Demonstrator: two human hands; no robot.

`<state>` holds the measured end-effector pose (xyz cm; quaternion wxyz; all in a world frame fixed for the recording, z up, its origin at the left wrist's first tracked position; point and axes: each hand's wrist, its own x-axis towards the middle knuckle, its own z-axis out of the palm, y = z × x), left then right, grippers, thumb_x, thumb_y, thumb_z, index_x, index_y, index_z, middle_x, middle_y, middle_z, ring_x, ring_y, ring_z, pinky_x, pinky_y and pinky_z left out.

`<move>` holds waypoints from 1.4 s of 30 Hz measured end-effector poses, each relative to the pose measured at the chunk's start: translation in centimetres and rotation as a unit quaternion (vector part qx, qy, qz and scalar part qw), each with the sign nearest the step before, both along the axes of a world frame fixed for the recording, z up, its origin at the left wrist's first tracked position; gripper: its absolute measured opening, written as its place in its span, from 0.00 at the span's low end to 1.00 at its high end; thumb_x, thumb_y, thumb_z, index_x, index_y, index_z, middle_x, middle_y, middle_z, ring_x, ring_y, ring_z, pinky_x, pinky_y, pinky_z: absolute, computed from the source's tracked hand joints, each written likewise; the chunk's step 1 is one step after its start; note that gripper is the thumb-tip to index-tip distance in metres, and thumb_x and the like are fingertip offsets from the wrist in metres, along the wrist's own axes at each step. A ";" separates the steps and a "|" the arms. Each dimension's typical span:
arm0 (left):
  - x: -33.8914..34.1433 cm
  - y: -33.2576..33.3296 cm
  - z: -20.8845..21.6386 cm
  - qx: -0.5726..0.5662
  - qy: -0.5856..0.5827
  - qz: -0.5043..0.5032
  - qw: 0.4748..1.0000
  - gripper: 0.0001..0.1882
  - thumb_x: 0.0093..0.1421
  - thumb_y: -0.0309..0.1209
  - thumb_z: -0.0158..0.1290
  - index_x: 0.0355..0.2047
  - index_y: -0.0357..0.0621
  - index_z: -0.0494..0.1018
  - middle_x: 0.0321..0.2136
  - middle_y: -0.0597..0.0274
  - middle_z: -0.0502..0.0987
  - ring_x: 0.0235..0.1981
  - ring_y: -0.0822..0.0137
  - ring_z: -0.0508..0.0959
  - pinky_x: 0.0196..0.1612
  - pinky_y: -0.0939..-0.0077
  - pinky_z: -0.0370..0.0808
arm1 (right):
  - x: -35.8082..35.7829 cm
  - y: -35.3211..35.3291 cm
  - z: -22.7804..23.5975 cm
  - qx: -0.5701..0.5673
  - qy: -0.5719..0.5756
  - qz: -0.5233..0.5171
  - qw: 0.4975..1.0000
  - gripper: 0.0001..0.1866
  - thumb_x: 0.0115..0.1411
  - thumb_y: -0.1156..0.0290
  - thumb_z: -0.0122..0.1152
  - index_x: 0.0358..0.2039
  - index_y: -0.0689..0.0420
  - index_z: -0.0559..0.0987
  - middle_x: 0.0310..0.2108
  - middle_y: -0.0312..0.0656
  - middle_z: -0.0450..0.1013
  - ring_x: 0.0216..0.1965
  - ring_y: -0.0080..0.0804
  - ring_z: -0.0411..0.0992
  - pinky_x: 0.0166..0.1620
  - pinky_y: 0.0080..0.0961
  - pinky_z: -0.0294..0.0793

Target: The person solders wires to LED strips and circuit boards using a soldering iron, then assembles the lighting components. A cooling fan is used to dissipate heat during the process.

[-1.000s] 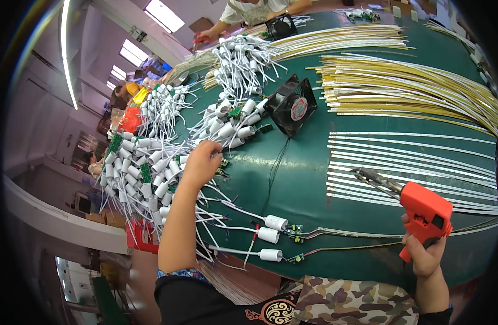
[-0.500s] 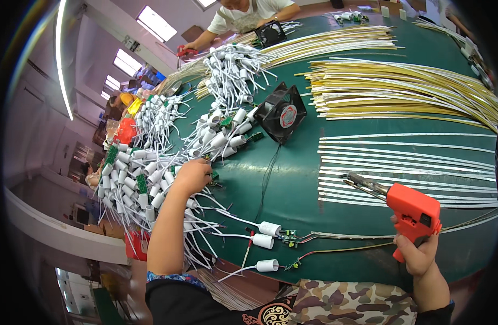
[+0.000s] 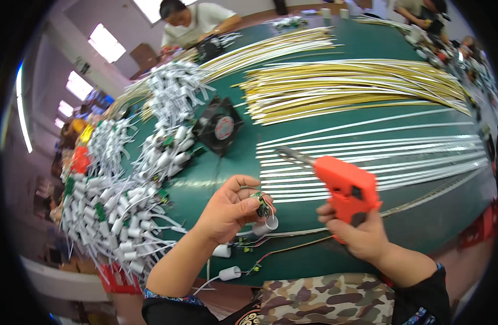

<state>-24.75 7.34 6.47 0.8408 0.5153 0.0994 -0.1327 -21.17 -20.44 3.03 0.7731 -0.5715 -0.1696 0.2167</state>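
My left hand (image 3: 230,208) pinches a small green circuit board (image 3: 263,206) between thumb and fingers. Short wires run from that board to a white lamp socket (image 3: 265,225) hanging just below it. In my right hand (image 3: 354,227) is a red soldering gun (image 3: 346,187), its metal tip pointing left over a row of white LED strips (image 3: 368,162). Under my hands, another white socket (image 3: 230,273) lies with its board wired to a strip. Further sockets and boards near my left wrist are partly hidden by it.
A heap of white sockets with wires (image 3: 116,216) covers the table's left side. A black fan (image 3: 219,127) stands at its centre. Beyond lies a bundle of yellow and white strips (image 3: 352,89). A co-worker (image 3: 197,24) sits across the green table (image 3: 203,187); others are at the far right.
My left hand has come from the socket heap to the middle, now holding a circuit board with its socket. The soldering gun has moved left, toward it. The whole view has shifted.
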 end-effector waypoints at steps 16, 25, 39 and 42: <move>1.1 -6.5 -2.9 0.104 -0.074 -0.065 0.990 0.13 0.56 0.20 0.59 0.38 0.36 0.67 0.35 0.57 0.77 0.38 0.68 0.79 0.42 0.73 0.77 | 0.6 1.2 -0.9 -0.086 -0.134 -0.052 0.986 0.30 0.55 0.76 0.60 0.58 0.55 0.63 0.45 0.50 0.73 0.44 0.46 0.75 0.46 0.34 0.74; 1.5 -6.0 -2.5 0.070 0.005 -0.139 0.988 0.10 0.58 0.19 0.54 0.40 0.36 0.68 0.35 0.57 0.77 0.37 0.68 0.79 0.40 0.75 0.77 | 2.2 0.1 -0.7 -0.140 -0.247 -0.023 0.959 0.31 0.54 0.77 0.60 0.58 0.55 0.63 0.45 0.52 0.73 0.45 0.52 0.73 0.45 0.36 0.74; 2.7 -7.6 -1.9 -0.007 0.085 -0.007 0.996 0.06 0.61 0.24 0.51 0.38 0.39 0.70 0.35 0.60 0.76 0.34 0.68 0.79 0.37 0.71 0.78 | 0.1 0.5 -2.4 -0.127 -0.305 -0.090 0.940 0.35 0.49 0.77 0.66 0.59 0.58 0.63 0.47 0.50 0.72 0.45 0.48 0.73 0.47 0.35 0.73; 2.6 -7.4 -2.9 -0.010 0.048 -0.034 0.998 0.08 0.59 0.26 0.55 0.38 0.40 0.70 0.34 0.59 0.76 0.33 0.68 0.79 0.36 0.72 0.78 | 0.6 0.8 -2.0 -0.120 -0.392 -0.078 0.909 0.39 0.44 0.81 0.66 0.59 0.57 0.64 0.45 0.48 0.72 0.38 0.46 0.71 0.41 0.36 0.72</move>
